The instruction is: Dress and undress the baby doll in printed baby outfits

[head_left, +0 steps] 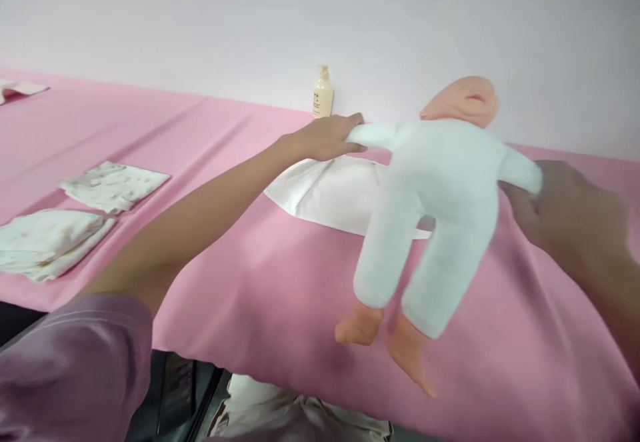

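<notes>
A baby doll (445, 175) with a white cloth body hangs tilted above the pink-covered table. Its bare feet point down toward me, and its head leans to the right at the back. My left hand (327, 137) is closed around the end of one white arm. The other arm is gripped by my right hand (570, 209), which is blurred, with part of its fingers behind the doll's sleeve. Beneath and behind the doll, a white cloth (335, 192) lies spread on the table, partly covered from view.
A cream pump bottle (324, 93) stands by the white wall. To the left lie a folded patterned cloth (113, 185) and a thicker folded cloth (47, 239). Another cloth (23, 89) is at the far left. The pink cover (240, 295) drapes over the front edge.
</notes>
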A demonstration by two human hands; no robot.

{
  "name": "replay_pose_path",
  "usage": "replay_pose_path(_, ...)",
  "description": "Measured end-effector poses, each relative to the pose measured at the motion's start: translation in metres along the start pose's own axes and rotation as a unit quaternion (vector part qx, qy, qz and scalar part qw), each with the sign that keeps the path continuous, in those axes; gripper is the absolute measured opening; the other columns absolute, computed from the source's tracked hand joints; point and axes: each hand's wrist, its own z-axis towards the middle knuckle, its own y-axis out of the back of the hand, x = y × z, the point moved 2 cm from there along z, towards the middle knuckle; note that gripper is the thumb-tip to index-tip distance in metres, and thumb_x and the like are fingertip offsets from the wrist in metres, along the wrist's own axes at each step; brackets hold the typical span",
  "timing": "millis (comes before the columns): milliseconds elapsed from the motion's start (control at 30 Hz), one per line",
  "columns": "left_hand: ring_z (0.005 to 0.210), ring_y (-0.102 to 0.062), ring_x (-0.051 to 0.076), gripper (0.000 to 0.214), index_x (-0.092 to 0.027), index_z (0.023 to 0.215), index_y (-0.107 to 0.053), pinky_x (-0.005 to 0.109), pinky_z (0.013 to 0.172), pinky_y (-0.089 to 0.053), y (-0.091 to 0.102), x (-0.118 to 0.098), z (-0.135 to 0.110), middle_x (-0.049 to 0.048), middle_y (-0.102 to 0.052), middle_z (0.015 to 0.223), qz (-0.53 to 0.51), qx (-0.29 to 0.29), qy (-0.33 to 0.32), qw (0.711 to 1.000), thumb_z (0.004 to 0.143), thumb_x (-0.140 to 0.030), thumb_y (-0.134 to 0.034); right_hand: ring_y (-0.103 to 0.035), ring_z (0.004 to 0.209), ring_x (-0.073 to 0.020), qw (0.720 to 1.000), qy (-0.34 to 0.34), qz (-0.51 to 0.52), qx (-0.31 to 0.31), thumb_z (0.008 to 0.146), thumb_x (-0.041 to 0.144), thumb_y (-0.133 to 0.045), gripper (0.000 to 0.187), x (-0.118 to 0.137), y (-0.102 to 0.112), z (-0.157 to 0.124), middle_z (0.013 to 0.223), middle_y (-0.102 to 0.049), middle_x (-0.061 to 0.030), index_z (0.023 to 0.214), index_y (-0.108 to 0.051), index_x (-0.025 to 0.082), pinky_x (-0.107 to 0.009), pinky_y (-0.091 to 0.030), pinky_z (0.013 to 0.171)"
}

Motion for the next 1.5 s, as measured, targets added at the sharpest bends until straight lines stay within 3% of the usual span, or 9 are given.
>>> replay_pose_path(133,0.115,-0.064,0.037,0.061,-0.024,0.141,-0.052,0.043,0.092,-0.046,0.0,0.04,-0.019,0.0135,-0.067,0.125,-0.006,-0.002,0.055,0.998,0.096,-0.066,-0.055,-0.061,0.082,-0.0272,0.998,0.018,0.039,0.044,0.113,0.059,-0.047,0.055,0.055,-0.019,0.021,0.121,-0.074,-0.0259,0.14,-0.062,0.014,-0.041,-0.033,0.067)
replay_pose_path(267,0.109,-0.066,0.034,0.061,-0.026,0.136,-0.055,0.041,0.088,-0.047,-0.008,0.076,-0.022,0.012,-0.069,0.123,-0.01,0.013,0.101,0.995,0.092,-0.069,-0.056,-0.057,0.081,-0.0256,0.994,0.058,0.074,0.057,0.113,0.06,-0.044,0.053,0.085,-0.049,0.033,0.118,-0.074,-0.022,0.135,-0.062,0.014,-0.039,-0.031,0.068)
replay_pose_path(433,0.109,-0.067,0.034,0.063,-0.026,0.137,-0.055,0.038,0.084,-0.047,-0.015,0.099,-0.021,0.0129,-0.07,0.126,-0.031,0.036,0.129,0.991,0.09,-0.069,-0.058,-0.059,0.081,-0.0265,0.991,0.078,0.095,0.043,0.111,0.059,-0.045,0.049,0.094,-0.084,0.041,0.117,-0.073,-0.0182,0.13,-0.062,0.017,-0.035,-0.032,0.068)
replay_pose_path(633,0.112,-0.067,0.033,0.06,-0.028,0.137,-0.054,0.038,0.083,-0.049,-0.023,0.105,-0.019,0.0122,-0.07,0.134,-0.062,0.028,0.126,0.99,0.092,-0.068,-0.054,-0.064,0.084,-0.0294,0.989,0.074,0.127,0.013,0.108,0.062,-0.047,0.052,0.095,-0.111,0.039,0.117,-0.074,-0.0172,0.132,-0.062,0.019,-0.036,-0.038,0.07)
replay_pose_path(867,0.107,-0.068,0.032,0.054,-0.027,0.132,-0.056,0.039,0.082,-0.049,-0.031,0.113,-0.017,0.0108,-0.072,0.127,-0.055,0.032,0.134,0.989,0.093,-0.065,-0.055,-0.068,0.103,-0.0351,0.986,0.075,0.148,0.001,0.108,0.065,-0.047,0.055,0.1,-0.133,0.036,0.126,-0.074,-0.0173,0.137,-0.063,0.02,-0.043,-0.047,0.083)
replay_pose_path(1300,0.103,-0.071,0.031,0.052,-0.028,0.126,-0.062,0.036,0.078,-0.046,-0.04,0.12,-0.013,0.0086,-0.076,0.119,-0.013,0.006,0.169,0.985,0.092,-0.067,-0.064,-0.063,0.119,-0.0425,0.975,0.078,0.199,0.056,0.1,0.066,-0.054,0.055,0.096,-0.151,0.036,0.122,-0.071,-0.0169,0.13,-0.07,0.022,-0.061,-0.047,0.103)
replay_pose_path(1400,0.099,-0.071,0.031,0.054,-0.027,0.12,-0.066,0.035,0.076,-0.047,-0.033,0.12,-0.016,0.0078,-0.077,0.109,-0.011,-0.019,0.183,0.983,0.085,-0.068,-0.072,-0.06,0.128,-0.044,0.969,0.104,0.218,0.045,0.099,0.06,-0.056,0.053,0.093,-0.13,0.037,0.132,-0.07,-0.017,0.135,-0.067,0.024,-0.065,-0.044,0.109)
replay_pose_path(1500,0.096,-0.071,0.03,0.055,-0.028,0.114,-0.069,0.035,0.076,-0.048,-0.021,0.12,-0.021,0.006,-0.076,0.104,-0.025,-0.065,0.207,0.976,0.076,-0.065,-0.084,-0.056,0.136,-0.0419,0.953,0.131,0.273,0.008,0.102,0.055,-0.056,0.052,0.108,-0.09,0.041,0.143,-0.066,-0.0164,0.145,-0.062,0.026,-0.063,-0.045,0.112)
